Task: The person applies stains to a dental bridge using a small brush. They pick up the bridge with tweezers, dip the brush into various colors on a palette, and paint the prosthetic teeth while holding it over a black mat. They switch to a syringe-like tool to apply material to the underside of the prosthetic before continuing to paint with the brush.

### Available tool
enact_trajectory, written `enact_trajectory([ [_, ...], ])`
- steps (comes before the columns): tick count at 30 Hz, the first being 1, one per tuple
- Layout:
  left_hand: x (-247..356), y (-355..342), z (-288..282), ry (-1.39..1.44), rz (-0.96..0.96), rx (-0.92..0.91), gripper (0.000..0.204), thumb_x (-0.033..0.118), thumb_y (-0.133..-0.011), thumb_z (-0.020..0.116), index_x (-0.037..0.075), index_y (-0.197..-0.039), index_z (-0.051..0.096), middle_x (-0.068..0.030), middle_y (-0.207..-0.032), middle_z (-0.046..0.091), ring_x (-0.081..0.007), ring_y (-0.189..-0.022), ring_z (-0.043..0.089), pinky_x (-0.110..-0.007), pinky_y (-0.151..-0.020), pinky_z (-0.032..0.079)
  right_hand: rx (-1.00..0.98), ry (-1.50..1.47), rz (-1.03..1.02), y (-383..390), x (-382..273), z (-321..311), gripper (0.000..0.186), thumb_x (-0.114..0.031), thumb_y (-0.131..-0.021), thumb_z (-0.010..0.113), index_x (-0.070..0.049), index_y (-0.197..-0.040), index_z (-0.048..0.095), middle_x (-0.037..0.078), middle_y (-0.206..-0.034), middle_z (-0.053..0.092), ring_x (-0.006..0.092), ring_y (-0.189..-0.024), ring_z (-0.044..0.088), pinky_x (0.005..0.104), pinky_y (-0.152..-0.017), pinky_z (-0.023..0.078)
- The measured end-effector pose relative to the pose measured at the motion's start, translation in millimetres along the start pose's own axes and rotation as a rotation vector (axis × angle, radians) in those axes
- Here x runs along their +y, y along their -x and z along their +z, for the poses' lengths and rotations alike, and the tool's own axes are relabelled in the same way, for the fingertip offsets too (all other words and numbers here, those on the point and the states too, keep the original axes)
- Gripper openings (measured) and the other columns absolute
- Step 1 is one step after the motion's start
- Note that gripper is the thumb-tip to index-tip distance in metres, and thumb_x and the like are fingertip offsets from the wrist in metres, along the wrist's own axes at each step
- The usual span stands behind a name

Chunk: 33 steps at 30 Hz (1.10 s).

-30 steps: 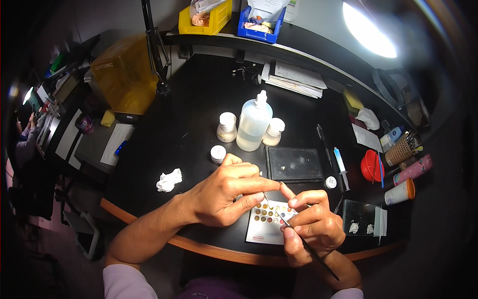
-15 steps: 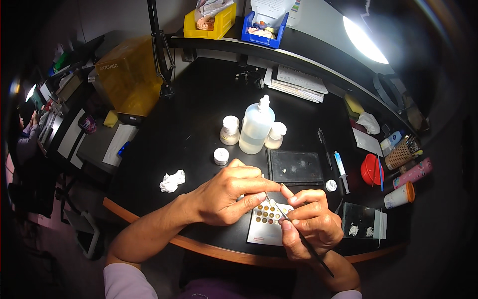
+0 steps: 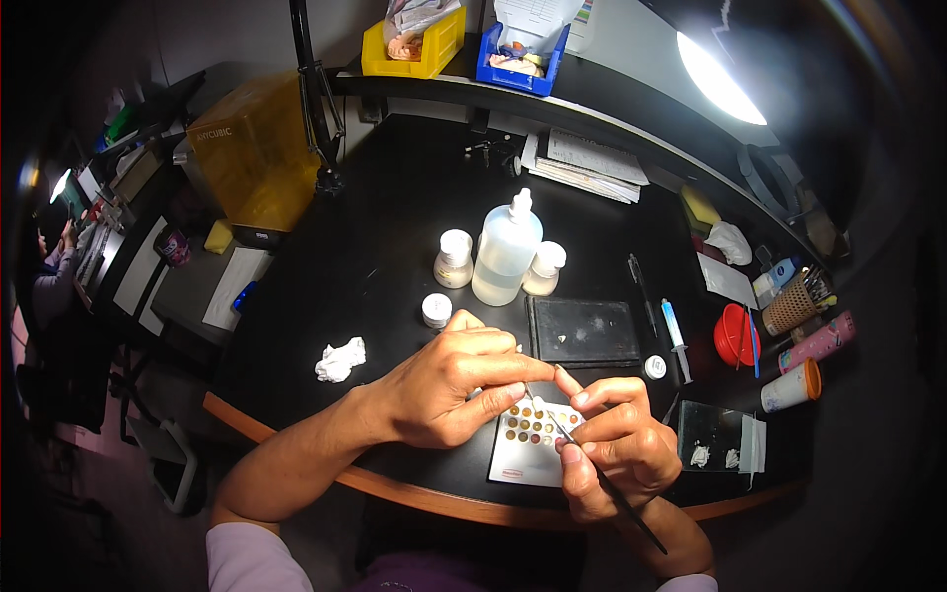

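Note:
My right hand (image 3: pixel 621 444) pinches a thin brush (image 3: pixel 621 508) with a dark handle, its tip pointing up and left. Between my hands a small white tooth-shaped piece (image 3: pixel 538 404) meets the brush tip or lies very close to it. My left hand (image 3: pixel 459 385) is closed on what looks like a thin metal holder (image 3: pixel 529 390), mostly hidden by the fingers; the white piece sits at its end. The forefingers of both hands touch or nearly touch. Below them lies a white card (image 3: pixel 518 464) with rows of round coloured spots, partly covered by my right hand.
Beyond my hands stand a clear squeeze bottle (image 3: pixel 506 261), white-capped jars (image 3: pixel 454 261) and a black flat case (image 3: pixel 587 331). Crumpled tissue (image 3: pixel 340 359) lies left. A syringe (image 3: pixel 675 329), red bowl (image 3: pixel 731 335), cup (image 3: pixel 789 385) and glass plate (image 3: pixel 705 424) are right.
The brush and my right fingers have shifted very slightly. Both hands otherwise keep their place and grip.

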<state>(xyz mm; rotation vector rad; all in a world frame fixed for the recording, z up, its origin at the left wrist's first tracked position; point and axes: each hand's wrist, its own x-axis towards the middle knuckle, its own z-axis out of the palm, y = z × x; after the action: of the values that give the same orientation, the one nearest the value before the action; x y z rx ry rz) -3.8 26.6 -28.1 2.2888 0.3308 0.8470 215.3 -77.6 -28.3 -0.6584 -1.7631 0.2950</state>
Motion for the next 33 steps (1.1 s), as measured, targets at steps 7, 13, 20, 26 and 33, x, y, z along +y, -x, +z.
enact_trajectory([
  [7,0.7,0.0,0.1,-0.042,0.022,0.017,0.033,0.013,-0.096,0.063,0.011,-0.127,0.075,-0.0041,-0.075,0.054,-0.0207,-0.075,0.051,-0.036,-0.085,0.034,0.036,0.040,0.029,-1.2,-1.7,2.9,0.027,0.007,-0.075,0.081,-0.005,-0.080,0.058,0.011,-0.078,0.070,0.0322,-0.095,0.072,0.0407,-0.084,0.057],
  [13,-3.3,0.9,2.4,-0.016,0.043,0.032,0.032,0.013,-0.096,0.063,0.011,-0.126,0.075,-0.0036,-0.075,0.053,-0.0205,-0.074,0.050,-0.036,-0.085,0.034,0.030,0.021,0.036,-3.0,-3.9,1.5,0.026,0.008,-0.074,0.078,-0.005,-0.080,0.057,0.009,-0.076,0.069,0.0327,-0.094,0.072,0.0407,-0.084,0.056],
  [20,-1.8,0.9,1.9,-0.202,0.043,0.030,0.036,0.018,-0.092,0.066,0.010,-0.125,0.077,-0.0046,-0.077,0.061,-0.0221,-0.072,0.055,-0.038,-0.079,0.038,0.041,-0.114,0.133,0.5,-1.5,2.1,0.018,0.007,-0.082,0.068,-0.003,-0.084,0.053,0.011,-0.075,0.064,0.0308,-0.100,0.062,0.0566,-0.099,0.055],
  [26,4.6,1.6,3.6,-0.370,0.039,0.066,0.034,0.015,-0.088,0.070,0.011,-0.121,0.078,-0.0055,-0.076,0.064,-0.0225,-0.066,0.057,-0.038,-0.073,0.039,0.094,-0.296,0.256,1.8,4.9,2.5,0.015,0.005,-0.085,0.065,-0.002,-0.084,0.052,0.012,-0.073,0.062,0.0287,-0.108,0.058,0.0626,-0.106,0.054],
  [33,3.3,3.4,-11.9,-0.444,-0.152,0.153,0.034,0.010,-0.088,0.066,0.005,-0.120,0.077,-0.0075,-0.070,0.063,-0.0243,-0.063,0.059,-0.038,-0.070,0.043,0.192,-0.054,0.308,-3.6,8.3,0.4,0.016,0.006,-0.082,0.070,-0.004,-0.084,0.058,0.009,-0.077,0.064,0.0174,-0.082,0.056,0.0315,-0.080,0.047],
])
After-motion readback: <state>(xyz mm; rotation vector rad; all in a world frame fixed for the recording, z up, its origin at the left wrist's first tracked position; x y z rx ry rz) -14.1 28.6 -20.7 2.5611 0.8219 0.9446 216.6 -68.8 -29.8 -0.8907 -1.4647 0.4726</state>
